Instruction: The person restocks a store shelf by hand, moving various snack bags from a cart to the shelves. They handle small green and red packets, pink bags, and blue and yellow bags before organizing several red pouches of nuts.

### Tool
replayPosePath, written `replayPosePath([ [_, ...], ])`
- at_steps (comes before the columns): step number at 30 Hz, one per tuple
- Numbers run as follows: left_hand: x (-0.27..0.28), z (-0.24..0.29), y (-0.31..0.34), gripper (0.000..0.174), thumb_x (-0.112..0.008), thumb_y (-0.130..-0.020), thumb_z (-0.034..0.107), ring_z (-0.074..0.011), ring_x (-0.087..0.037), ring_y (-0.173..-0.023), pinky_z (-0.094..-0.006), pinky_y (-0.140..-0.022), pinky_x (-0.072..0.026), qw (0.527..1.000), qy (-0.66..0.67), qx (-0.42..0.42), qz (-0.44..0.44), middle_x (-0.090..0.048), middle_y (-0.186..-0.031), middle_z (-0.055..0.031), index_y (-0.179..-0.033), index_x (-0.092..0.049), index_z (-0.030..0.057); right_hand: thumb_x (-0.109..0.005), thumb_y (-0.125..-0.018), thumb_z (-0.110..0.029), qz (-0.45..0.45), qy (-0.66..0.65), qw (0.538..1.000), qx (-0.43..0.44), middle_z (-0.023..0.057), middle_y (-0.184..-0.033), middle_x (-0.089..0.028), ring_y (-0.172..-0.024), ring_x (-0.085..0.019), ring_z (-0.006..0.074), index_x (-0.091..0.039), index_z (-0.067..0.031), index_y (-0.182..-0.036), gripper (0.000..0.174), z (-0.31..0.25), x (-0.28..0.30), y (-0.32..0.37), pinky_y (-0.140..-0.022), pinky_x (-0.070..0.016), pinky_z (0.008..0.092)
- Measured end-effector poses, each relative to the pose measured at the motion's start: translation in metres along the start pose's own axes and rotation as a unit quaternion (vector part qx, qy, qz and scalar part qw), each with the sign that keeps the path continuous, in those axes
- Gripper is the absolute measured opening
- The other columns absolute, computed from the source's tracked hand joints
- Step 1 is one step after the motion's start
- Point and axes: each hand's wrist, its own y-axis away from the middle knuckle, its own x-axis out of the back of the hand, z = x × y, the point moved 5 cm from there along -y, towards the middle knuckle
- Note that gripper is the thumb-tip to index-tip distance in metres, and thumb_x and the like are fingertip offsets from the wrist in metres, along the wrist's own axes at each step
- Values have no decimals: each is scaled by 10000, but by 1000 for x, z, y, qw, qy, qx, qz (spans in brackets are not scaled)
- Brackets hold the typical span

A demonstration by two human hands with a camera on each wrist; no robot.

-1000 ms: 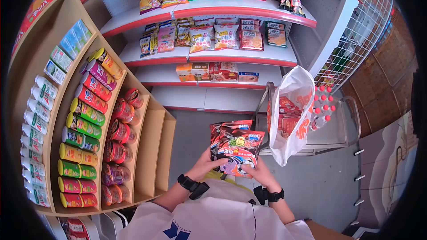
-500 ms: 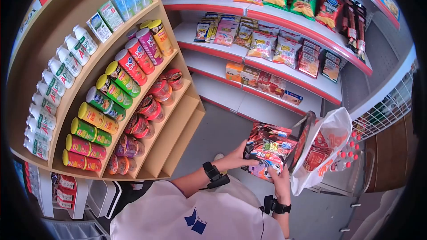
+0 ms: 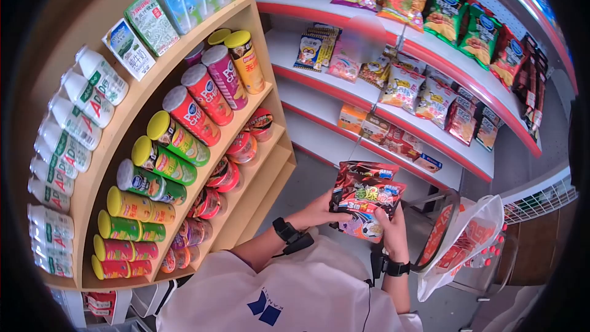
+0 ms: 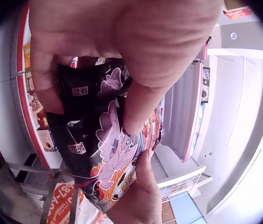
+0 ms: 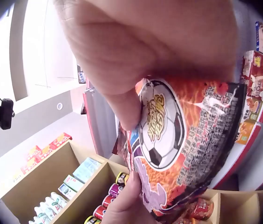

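Two dark red-and-black snack bags (image 3: pixel 367 201) are held upright in front of the body, one partly over the other. The left hand (image 3: pixel 322 210) grips their left side, thumb across the front; in the left wrist view this hand (image 4: pixel 122 51) has fingers round the dark bags (image 4: pixel 94 135). On the right side the right hand (image 3: pixel 394 231) pinches the front bag, thumb on its face. The right wrist view shows that hand (image 5: pixel 154 46) over the bag's football print (image 5: pixel 161 125).
A wooden shelf (image 3: pixel 203 31) with bottles, cartons and snack cans stands at left. White shelves (image 3: pixel 307 83) with snack bags are ahead. A white plastic bag (image 3: pixel 458 252) holding red packs stands at right, in front of several red-capped bottles (image 3: pixel 491 251).
The head view has turned left and nearer the wooden shelf, so the shelves and the plastic bag lie farther right in it. Both hands keep hold of the snack bags.
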Motion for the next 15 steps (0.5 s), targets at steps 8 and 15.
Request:
replayPosePath([
  [8, 69, -10, 8, 659, -673, -776, 89, -124, -489, -1096, -284, -875, -445, 981, 160, 102, 40, -490, -1232, -28, -1326, -311, 78, -513, -888, -91, -96, 123, 987, 35, 65, -1217, -485, -1105, -455, 138, -325, -29, -1332, 486, -23, -54, -69, -963, -347, 286],
  [15, 103, -18, 18, 703, -686, -745, 19, -137, -449, -1144, -307, -975, -368, 959, 231, 36, 161, -471, -1253, -49, -1325, -290, 41, -548, -881, -100, -138, 272, 950, 64, 24, -966, -580, -885, -540, 95, -531, -25, -1095, 227, -57, -86, -206, -806, -432, 233],
])
